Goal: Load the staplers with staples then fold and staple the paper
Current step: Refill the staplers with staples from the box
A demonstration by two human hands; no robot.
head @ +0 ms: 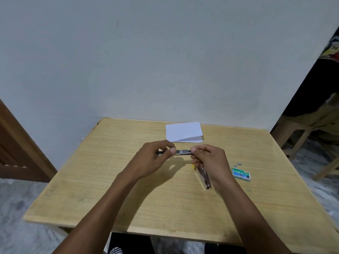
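Above the middle of the wooden table (113,180), my left hand (152,158) grips one end of a small metal stapler (183,152) held level. My right hand (209,160) pinches the stapler's other end between thumb and forefinger. A second stapler (204,176), metal with a yellow tip, lies on the table under my right wrist. Folded white paper (183,132) rests near the far edge. A green staple box (241,174) lies to the right, with loose staple strips (237,163) just beyond it.
The table stands against a pale wall. A wooden door (16,143) is at the left. A plastic stool (300,136) and dark hanging cloth stand at the right. Grey patterned floor surrounds the table.
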